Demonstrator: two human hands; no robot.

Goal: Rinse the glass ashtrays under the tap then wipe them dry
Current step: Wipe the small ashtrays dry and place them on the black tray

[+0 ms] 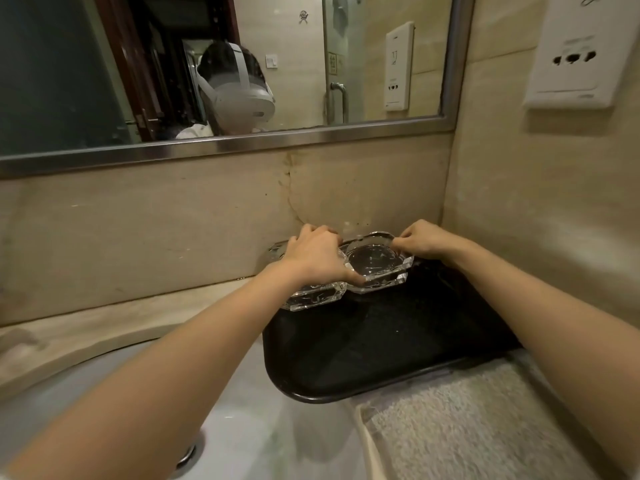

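Two clear glass ashtrays sit side by side at the far edge of a black tray (pixel 381 344), against the back wall. My left hand (pixel 315 256) lies over the left ashtray (pixel 311 297) and its thumb and fingers pinch the near-left rim of the right ashtray (pixel 375 261). My right hand (pixel 424 239) pinches the far-right rim of that same right ashtray. Most of the left ashtray is hidden under my left hand.
A white sink basin (pixel 249 431) with its drain (pixel 187 453) lies at the lower left. A beige towel (pixel 460 431) lies on the counter in front of the tray. A mirror (pixel 221 74) hangs above, and a wall socket plate (pixel 581 53) is at the right. No tap is in view.
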